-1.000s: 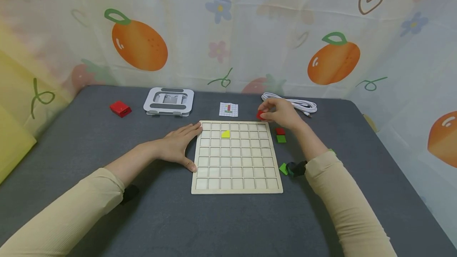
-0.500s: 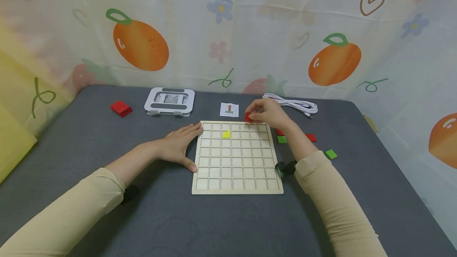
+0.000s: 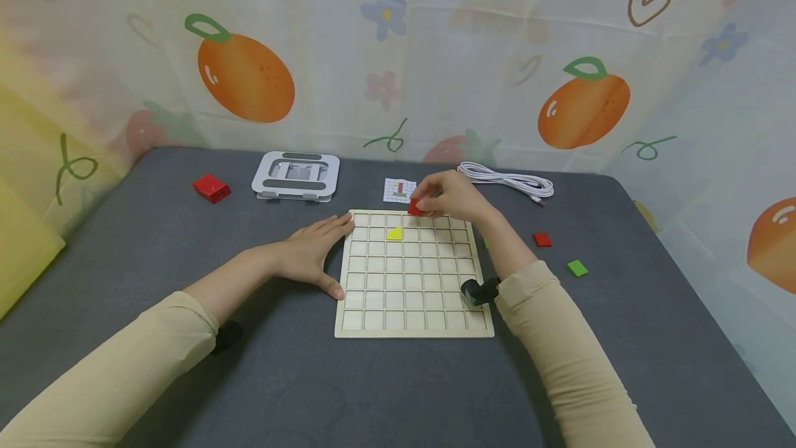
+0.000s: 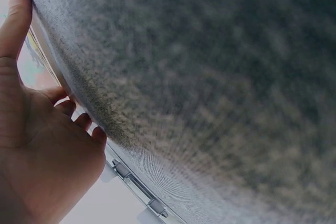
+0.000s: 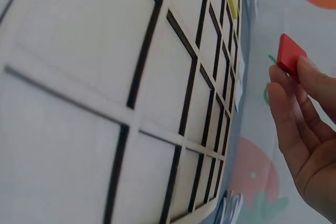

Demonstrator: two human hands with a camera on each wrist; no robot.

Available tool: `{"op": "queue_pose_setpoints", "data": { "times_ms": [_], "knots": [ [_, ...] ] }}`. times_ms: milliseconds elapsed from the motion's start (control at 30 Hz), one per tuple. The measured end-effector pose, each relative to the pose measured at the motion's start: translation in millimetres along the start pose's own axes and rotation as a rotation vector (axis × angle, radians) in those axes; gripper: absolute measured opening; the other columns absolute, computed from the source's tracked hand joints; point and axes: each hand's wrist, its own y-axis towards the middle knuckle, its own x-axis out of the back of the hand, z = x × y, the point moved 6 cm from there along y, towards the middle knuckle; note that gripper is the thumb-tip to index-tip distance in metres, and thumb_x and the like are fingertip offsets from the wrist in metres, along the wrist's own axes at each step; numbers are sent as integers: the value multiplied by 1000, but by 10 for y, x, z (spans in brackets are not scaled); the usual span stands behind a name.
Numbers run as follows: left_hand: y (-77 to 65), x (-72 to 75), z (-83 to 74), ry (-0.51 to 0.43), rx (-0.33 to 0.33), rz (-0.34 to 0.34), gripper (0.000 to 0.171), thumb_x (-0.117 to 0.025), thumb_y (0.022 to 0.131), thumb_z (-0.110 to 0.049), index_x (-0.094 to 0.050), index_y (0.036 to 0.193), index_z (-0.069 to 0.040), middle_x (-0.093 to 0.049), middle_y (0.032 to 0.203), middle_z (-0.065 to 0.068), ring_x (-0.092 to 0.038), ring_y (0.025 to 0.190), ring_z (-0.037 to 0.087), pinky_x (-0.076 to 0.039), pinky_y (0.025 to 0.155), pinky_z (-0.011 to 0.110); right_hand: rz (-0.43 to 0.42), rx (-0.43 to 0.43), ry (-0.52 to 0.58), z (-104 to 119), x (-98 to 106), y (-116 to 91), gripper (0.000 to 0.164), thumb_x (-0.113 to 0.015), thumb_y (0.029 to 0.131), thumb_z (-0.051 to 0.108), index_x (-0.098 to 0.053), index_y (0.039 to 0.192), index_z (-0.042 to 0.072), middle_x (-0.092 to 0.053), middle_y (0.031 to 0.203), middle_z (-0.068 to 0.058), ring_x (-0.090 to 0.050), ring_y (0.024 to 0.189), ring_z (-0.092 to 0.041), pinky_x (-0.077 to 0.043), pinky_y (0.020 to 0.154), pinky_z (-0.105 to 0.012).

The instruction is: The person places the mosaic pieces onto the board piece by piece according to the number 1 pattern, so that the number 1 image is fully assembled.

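Observation:
My right hand (image 3: 452,197) pinches a red square tile (image 5: 290,55) between thumb and fingers, over the far edge of a wooden grid board (image 3: 410,303). The right wrist view shows the tile held up above the board. A yellow piece with a slanted side (image 3: 394,234) lies in a cell of the second row from the far edge. My left hand (image 3: 314,251) rests at the board's left edge, thumb and fingers spread; the left wrist view shows the fingertips (image 4: 98,134) along that edge.
Right of the board lie a red tile (image 3: 542,240) and a green tile (image 3: 577,268); another green piece is mostly hidden by the right arm. Behind stand a patterned grid card (image 3: 398,190), a white cable (image 3: 516,182), a white folding stand (image 3: 295,177) and a red box (image 3: 211,189).
My right hand has moved left along the board's far edge with the red tile, now close to the grid card. The left hand keeps its place.

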Motion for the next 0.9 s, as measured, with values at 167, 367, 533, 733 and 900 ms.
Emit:
{"op": "queue_pose_setpoints", "data": {
  "times_ms": [167,367,533,733,900],
  "knots": [
    [-1,-2,3,3,0,2,127,-83,66,-61,-16,158,-4,-8,168,15,-10,155,43,-19,115,72,68,-36,-57,-22,-120,29,14,-72,89,10,-73,103,5,-71,83,-5,-69,75,-23,-58,73,-33],
    [1,0,-1,1,-5,1,127,-82,66,-62,-16,158,-5,-8,168,15,-10,154,43,-19,115,71,114,-36,-167,-31,-221,36,13,-76,85,10,-76,97,9,-72,79,-1,-63,67,-10,-52,65,-22],
    [2,0,0,2,-7,2,127,-82,66,-62,-16,158,-5,-7,168,15,-9,155,43,-18,116,71,117,-22,-218,-23,-250,31,10,-77,84,11,-77,94,12,-74,78,0,-62,66,-9,-50,65,-22],
    [2,-8,17,3,-3,0,127,-83,66,-61,-16,158,-5,-6,169,14,-9,155,42,-18,116,71,134,-5,-245,-24,-273,32,10,-77,83,11,-77,93,13,-73,76,2,-59,65,-8,-48,66,-22],
    [4,-15,19,2,-2,0,127,-83,66,-61,-16,158,-5,-6,169,14,-8,155,42,-18,116,70,133,-8,-254,-36,-280,25,10,-77,83,10,-77,92,13,-72,76,3,-56,66,-7,-46,67,-22]
  ]
}}
